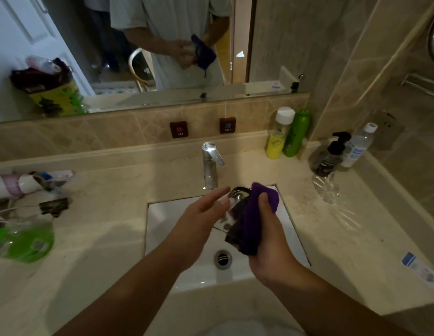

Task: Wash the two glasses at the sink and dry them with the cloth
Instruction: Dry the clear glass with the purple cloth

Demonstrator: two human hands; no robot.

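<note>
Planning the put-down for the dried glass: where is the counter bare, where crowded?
Bare: the counter between the sink and the left clutter, and right of the sink below the second glass. Crowded: left edge with the green bottle, and back right corner around the pump bottle.

counter: beige stone countertop (109, 214) with a sunken white sink (162, 214)
right side: bottles (280, 133), clear glass (326, 187)
left side: blurry clutter, green bottle (29, 243)
</note>
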